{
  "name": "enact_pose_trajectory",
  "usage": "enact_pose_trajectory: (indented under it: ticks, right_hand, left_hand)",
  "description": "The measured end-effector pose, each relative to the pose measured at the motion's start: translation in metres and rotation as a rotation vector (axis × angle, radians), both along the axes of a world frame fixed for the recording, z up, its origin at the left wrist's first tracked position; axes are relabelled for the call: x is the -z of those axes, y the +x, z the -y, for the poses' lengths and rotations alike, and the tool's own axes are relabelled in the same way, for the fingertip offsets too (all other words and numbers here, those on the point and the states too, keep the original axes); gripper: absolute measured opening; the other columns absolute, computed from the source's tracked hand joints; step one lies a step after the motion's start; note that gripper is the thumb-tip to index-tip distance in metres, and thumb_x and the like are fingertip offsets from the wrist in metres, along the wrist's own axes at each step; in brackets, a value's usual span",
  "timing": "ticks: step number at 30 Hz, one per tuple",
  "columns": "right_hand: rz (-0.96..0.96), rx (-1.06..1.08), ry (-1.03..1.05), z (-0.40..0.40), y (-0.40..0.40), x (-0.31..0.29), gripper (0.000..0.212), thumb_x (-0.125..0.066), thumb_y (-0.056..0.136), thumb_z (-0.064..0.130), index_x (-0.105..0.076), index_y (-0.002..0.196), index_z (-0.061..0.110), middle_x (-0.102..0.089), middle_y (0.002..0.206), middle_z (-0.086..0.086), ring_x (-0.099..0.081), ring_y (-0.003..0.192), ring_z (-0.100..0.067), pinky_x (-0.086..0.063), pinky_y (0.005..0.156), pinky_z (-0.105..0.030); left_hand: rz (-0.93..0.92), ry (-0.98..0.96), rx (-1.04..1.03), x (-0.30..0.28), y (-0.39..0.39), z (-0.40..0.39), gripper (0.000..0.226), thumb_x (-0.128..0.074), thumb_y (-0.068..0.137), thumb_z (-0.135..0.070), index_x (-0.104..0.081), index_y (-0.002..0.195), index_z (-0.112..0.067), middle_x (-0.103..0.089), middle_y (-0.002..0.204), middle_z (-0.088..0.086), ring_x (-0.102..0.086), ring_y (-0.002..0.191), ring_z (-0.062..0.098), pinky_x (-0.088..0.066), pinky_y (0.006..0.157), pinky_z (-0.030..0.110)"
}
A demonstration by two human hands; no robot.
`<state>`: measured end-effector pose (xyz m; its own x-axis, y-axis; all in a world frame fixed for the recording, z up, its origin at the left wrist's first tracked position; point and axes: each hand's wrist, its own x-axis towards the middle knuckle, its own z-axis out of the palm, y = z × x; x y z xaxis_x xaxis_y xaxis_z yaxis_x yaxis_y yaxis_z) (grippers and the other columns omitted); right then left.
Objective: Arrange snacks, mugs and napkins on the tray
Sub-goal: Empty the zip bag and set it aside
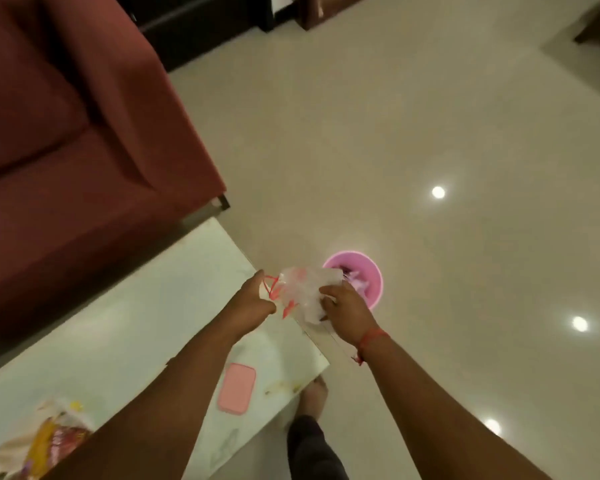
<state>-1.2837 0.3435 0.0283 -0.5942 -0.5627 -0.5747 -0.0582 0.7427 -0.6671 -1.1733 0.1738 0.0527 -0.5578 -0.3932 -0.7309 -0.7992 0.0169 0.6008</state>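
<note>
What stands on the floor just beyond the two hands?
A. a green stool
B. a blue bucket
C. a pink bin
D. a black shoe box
C: a round pink bin stands on the floor right behind the crumpled clear wrapper that both hands hold.

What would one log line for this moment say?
both hands: left hand and right hand grip clear plastic wrapper | near: pink bin on floor | on table: pink lid
</note>
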Motion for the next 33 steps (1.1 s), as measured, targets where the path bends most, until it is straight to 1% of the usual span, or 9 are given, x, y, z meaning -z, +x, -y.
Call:
enact_pose_trajectory:
  ticks: [2,5,7,9,13,16,19,24,33]
  right_hand:
    - [-0.042,0.01,0.066,-0.009,-0.012,0.044,0.025,-0.047,0.101,0.014,-0.066,0.113,0.002,-0.048,0.135,-0.02,-0.057,0.11,-0.035,-0.047,0.101,-0.042]
    - [-0.122,0.03,0.198,-0.02,-0.031,0.119,0.037,-0.047,0.101,0.019,-0.049,0.134,0.003,-0.028,0.15,-0.021,-0.048,0.126,-0.038,-0.044,0.105,-0.044]
    - [-0.158,0.064,0.296,-0.022,-0.045,0.158,0.041,-0.049,0.099,0.015,-0.044,0.137,0.002,-0.033,0.146,-0.021,-0.051,0.122,-0.037,-0.049,0.095,-0.04]
    - [-0.186,-0.002,0.411,-0.023,-0.06,0.199,0.045,-0.051,0.095,0.008,-0.041,0.138,0.002,-0.035,0.146,-0.019,-0.052,0.123,-0.034,-0.049,0.094,-0.038]
    - [-0.194,-0.173,0.58,-0.021,-0.083,0.264,0.05,-0.057,0.092,0.002,-0.041,0.14,0.002,-0.012,0.155,-0.021,-0.052,0.122,-0.037,-0.048,0.104,-0.043]
    - [-0.14,-0.41,0.647,-0.016,-0.089,0.294,0.063,-0.054,0.096,0.008,-0.028,0.152,0.018,-0.006,0.158,-0.024,-0.024,0.142,-0.05,-0.037,0.112,-0.055]
    - [-0.129,-0.464,0.648,-0.012,-0.084,0.294,0.066,-0.048,0.098,0.012,-0.021,0.154,0.031,0.002,0.161,-0.024,-0.016,0.144,-0.054,-0.025,0.115,-0.062]
    - [-0.228,-0.441,0.603,-0.007,-0.053,0.247,0.062,-0.041,0.096,0.006,-0.026,0.152,0.029,-0.003,0.162,-0.02,-0.016,0.146,-0.048,-0.031,0.112,-0.064]
    - [-0.523,-0.584,0.379,0.093,0.097,0.122,0.04,-0.044,0.099,0.02,-0.045,0.138,0.013,-0.036,0.145,-0.015,-0.046,0.124,-0.04,-0.043,0.102,-0.049]
  left_hand:
    - [-0.015,0.009,0.092,0.033,-0.036,-0.026,0.067,-0.057,0.09,-0.006,-0.033,0.149,-0.027,-0.047,0.138,-0.003,-0.051,0.102,0.005,-0.041,0.07,0.009]
    - [-0.006,-0.004,0.305,0.093,-0.077,-0.061,0.063,-0.049,0.089,-0.004,-0.036,0.147,-0.028,-0.055,0.135,0.005,-0.055,0.101,0.016,-0.047,0.073,0.025]
    - [0.001,-0.013,0.348,0.122,-0.086,-0.076,0.059,-0.049,0.09,-0.005,-0.039,0.145,-0.024,-0.053,0.137,0.009,-0.051,0.101,0.013,-0.043,0.068,0.019]
    - [0.003,-0.031,0.331,0.146,-0.085,-0.087,0.055,-0.05,0.093,-0.009,-0.038,0.146,-0.021,-0.049,0.143,0.006,-0.042,0.104,0.006,-0.036,0.077,0.018]
    - [-0.044,-0.021,0.202,0.176,-0.065,-0.096,0.05,-0.05,0.097,-0.011,-0.042,0.144,-0.022,-0.046,0.148,-0.001,-0.043,0.132,0.011,-0.031,0.098,0.021]
    - [-0.069,-0.079,0.117,0.19,-0.045,-0.096,0.047,-0.048,0.097,-0.011,-0.046,0.142,-0.024,-0.049,0.145,-0.004,-0.043,0.134,0.011,-0.035,0.103,0.025]
    - [-0.075,-0.158,0.105,0.192,-0.024,-0.091,0.044,-0.048,0.098,-0.011,-0.048,0.14,-0.024,-0.051,0.143,-0.005,-0.046,0.132,0.012,-0.04,0.105,0.028]
    - [-0.065,-0.24,0.122,0.171,0.027,-0.066,0.045,-0.052,0.097,-0.008,-0.046,0.141,-0.017,-0.048,0.148,0.0,-0.045,0.135,0.017,-0.038,0.109,0.03]
    - [-0.025,-0.384,-0.048,0.093,0.2,0.018,0.052,-0.053,0.093,-0.005,-0.043,0.143,-0.01,-0.044,0.149,0.007,-0.042,0.136,0.024,-0.031,0.113,0.033]
